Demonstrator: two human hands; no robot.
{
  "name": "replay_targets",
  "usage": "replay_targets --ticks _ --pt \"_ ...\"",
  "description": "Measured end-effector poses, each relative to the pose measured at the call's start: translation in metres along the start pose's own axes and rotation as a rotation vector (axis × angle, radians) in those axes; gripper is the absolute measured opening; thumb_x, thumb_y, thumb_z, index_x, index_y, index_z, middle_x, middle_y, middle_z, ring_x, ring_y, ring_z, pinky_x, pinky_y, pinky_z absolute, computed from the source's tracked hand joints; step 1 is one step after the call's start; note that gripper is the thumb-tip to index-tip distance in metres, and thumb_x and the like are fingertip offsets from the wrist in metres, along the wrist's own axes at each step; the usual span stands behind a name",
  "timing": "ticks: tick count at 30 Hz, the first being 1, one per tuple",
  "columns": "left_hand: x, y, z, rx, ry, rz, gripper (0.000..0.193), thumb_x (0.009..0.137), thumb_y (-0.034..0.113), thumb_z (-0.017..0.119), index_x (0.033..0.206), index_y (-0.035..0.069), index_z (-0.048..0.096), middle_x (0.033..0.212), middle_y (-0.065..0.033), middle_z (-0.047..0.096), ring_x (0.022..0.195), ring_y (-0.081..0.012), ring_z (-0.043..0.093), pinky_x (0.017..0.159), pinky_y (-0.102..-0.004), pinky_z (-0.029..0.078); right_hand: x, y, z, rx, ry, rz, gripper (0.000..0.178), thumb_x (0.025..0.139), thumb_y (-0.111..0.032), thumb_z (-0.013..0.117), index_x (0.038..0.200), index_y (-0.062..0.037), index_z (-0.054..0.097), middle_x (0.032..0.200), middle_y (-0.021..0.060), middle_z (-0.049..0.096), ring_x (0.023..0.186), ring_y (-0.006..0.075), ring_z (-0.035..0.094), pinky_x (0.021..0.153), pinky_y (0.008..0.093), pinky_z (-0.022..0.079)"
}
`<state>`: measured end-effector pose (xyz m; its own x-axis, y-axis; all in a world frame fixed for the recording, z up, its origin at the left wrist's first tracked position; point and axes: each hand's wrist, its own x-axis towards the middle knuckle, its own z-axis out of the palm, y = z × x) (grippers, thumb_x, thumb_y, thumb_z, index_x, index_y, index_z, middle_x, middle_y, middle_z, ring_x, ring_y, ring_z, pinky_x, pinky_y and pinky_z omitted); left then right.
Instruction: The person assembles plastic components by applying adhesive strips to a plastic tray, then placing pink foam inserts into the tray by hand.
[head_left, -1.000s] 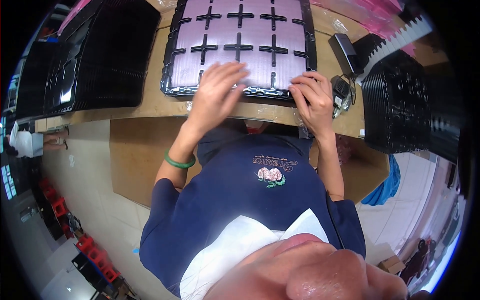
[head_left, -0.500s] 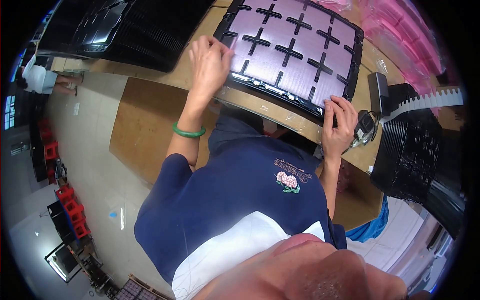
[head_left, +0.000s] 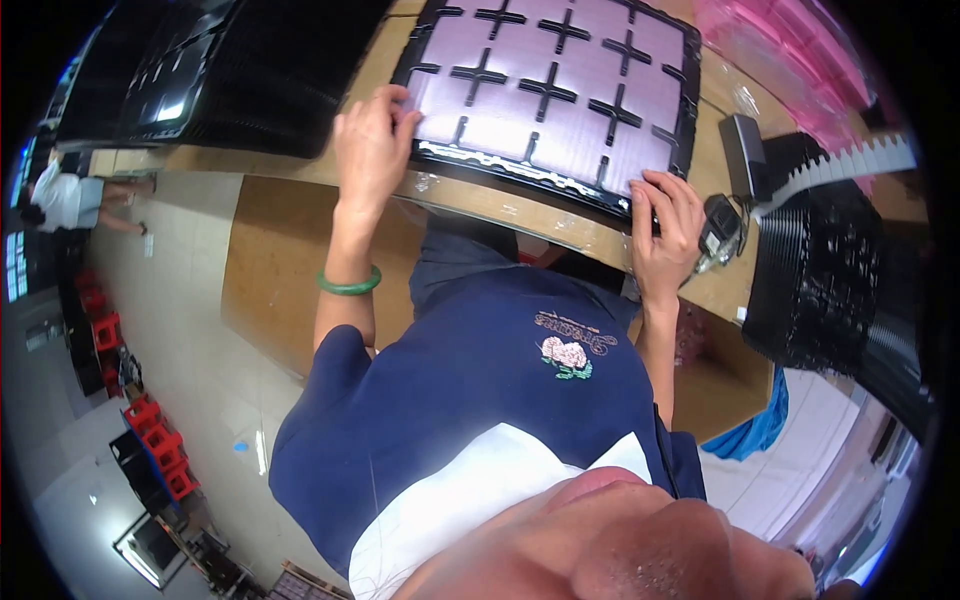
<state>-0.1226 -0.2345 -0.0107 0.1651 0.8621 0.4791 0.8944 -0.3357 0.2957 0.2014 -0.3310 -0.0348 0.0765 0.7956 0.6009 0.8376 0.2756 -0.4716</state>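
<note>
A black plastic tray with raised cross-shaped dividers lies on the table in front of me, and flat pinkish-purple pieces fill its compartments. My left hand, with a green bangle on its wrist, is at the tray's left edge near the front corner. Its fingers are curled, thumb against the rim. At the front right corner my right hand closes bent fingers and thumb on the rim. The undersides of both grips are hidden.
Stacked black trays stand at the left. Pink trays are at the far right. Beside my right hand lie a black box, a cable bundle and a white toothed strip. Red stools and a person are farther left.
The tray and both hands appear farther left as the whole view has shifted. My left hand sits slightly nearer the front corner, its thumb more apart from the fingers. My right hand stays at its corner.
</note>
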Motion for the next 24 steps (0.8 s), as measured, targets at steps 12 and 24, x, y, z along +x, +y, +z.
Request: replay_targets --ticks 12,24 --pt "-0.003 -0.002 -0.013 0.067 -0.055 0.041 0.012 0.082 0.015 0.072 0.093 0.011 0.072 0.09 -0.004 0.062 0.086 -0.0224 0.057 0.078 -0.0347 0.042 0.0 0.002 -0.002 0.009 0.017 0.013 0.008 0.085 -0.011 0.07 0.089 -0.0053 0.073 0.103 0.0062 0.068 0.105 0.0265 0.058 0.094 0.0386 0.043" --pt "0.052 0.143 0.061 -0.562 -0.344 0.833 0.02 0.082 0.011 0.068 0.103 0.008 0.07 0.104 -0.0076 0.06 0.097 -0.0285 0.058 0.085 -0.0397 0.048 -0.013 -0.001 -0.032 -0.063 0.104 0.16 0.01 0.087 -0.014 0.07 0.09 -0.0061 0.075 0.111 0.0049 0.067 0.112 0.0272 0.053 0.096 0.0386 0.043"
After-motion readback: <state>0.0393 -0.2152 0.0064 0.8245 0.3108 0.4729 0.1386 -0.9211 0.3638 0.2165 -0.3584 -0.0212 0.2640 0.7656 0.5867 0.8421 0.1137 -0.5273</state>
